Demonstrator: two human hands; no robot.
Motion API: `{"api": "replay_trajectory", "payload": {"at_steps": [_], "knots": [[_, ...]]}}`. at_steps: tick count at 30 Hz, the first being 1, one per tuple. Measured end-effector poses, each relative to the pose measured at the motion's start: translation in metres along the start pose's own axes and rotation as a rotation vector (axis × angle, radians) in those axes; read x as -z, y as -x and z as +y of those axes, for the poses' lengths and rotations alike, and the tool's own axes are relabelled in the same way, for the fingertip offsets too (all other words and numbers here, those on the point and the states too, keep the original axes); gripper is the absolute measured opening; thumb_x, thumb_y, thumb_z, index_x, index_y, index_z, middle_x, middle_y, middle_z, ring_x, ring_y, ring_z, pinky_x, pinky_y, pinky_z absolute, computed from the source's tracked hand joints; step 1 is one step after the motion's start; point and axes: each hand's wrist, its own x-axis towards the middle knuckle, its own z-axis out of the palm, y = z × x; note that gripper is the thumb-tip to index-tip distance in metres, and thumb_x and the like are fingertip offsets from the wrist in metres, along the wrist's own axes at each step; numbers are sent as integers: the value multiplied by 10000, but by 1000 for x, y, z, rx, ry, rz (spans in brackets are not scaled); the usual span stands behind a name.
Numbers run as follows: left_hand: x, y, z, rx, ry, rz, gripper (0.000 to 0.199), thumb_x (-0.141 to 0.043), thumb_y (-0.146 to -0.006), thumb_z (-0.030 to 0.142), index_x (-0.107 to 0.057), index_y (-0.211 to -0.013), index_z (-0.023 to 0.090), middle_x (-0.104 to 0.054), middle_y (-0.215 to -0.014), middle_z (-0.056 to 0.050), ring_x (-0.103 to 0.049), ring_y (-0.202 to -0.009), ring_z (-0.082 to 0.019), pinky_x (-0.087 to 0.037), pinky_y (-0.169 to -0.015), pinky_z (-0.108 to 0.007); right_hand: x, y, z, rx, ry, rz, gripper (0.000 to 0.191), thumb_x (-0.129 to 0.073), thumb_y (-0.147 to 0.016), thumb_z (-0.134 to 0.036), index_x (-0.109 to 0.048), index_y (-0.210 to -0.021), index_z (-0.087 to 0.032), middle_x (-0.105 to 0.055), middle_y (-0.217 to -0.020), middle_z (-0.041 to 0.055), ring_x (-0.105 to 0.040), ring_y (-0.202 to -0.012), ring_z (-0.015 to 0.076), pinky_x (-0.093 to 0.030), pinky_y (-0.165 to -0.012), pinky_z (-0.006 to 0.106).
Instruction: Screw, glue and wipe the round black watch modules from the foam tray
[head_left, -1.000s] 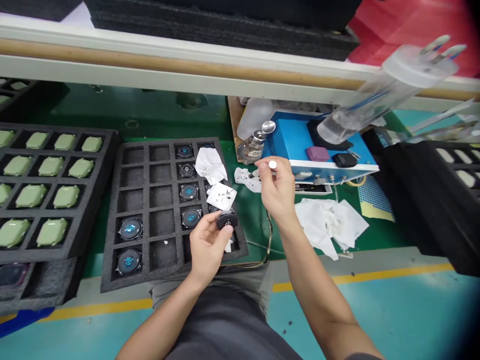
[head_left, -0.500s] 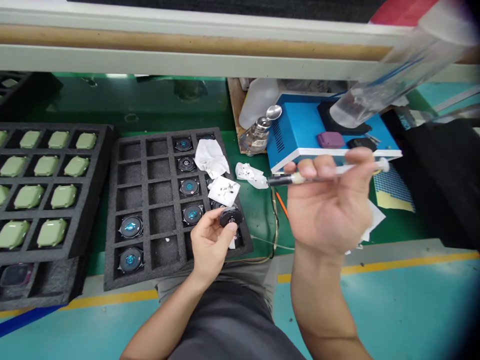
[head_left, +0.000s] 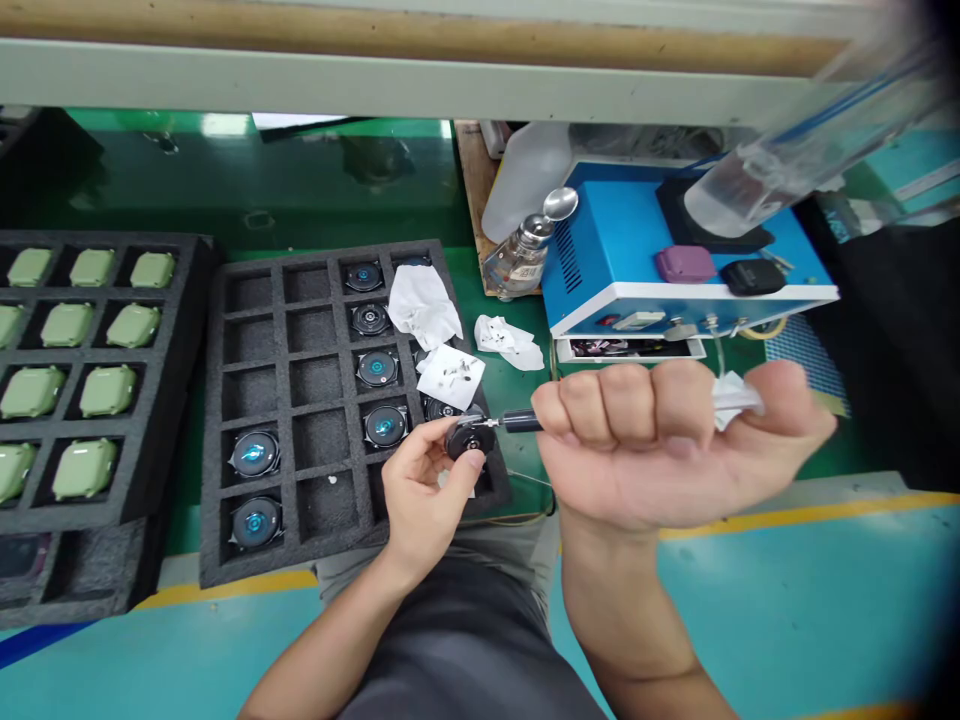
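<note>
My left hand (head_left: 427, 490) pinches a round black watch body (head_left: 471, 436) between thumb and fingers, above the near right corner of a black foam tray (head_left: 322, 512). In my right hand (head_left: 660, 440), the fingers wrap round a syringe (head_left: 519, 421) with dark content. Its narrow tip meets the right edge of the watch body, or lies very close to it. The fist hides most of the barrel. White paper with dark smears (head_left: 450, 376) and a crumpled tissue (head_left: 424, 305) lie on the tray just beyond my left hand. Other round watches (head_left: 386, 426) sit in the compartments.
At the left, a second foam tray (head_left: 112, 512) holds several green square watch cases (head_left: 109, 389). A blue machine (head_left: 600, 240) stands at the back right beside a glass bottle (head_left: 521, 258). A shelf edge (head_left: 375, 85) crosses above the bench.
My right hand has turned and closed into a fist round the syringe, bringing its tip left and down to the watch body. My left hand keeps its hold on the watch body. The view has shifted slightly.
</note>
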Motion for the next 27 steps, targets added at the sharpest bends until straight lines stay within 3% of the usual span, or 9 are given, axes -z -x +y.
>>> {"api": "replay_trajectory", "payload": {"at_steps": [27], "knots": [[-1, -1, 4, 10, -12, -3, 248, -790, -766, 181, -739, -1007, 154, -750, -856, -55, -662, -675, -122, -585, -578, -197, 2, 0, -2, 5, 110, 68, 568, -418, -897, -527, -153, -509, -208, -74, -414, -70, -104, -383, 87, -267, -417, 296]]}}
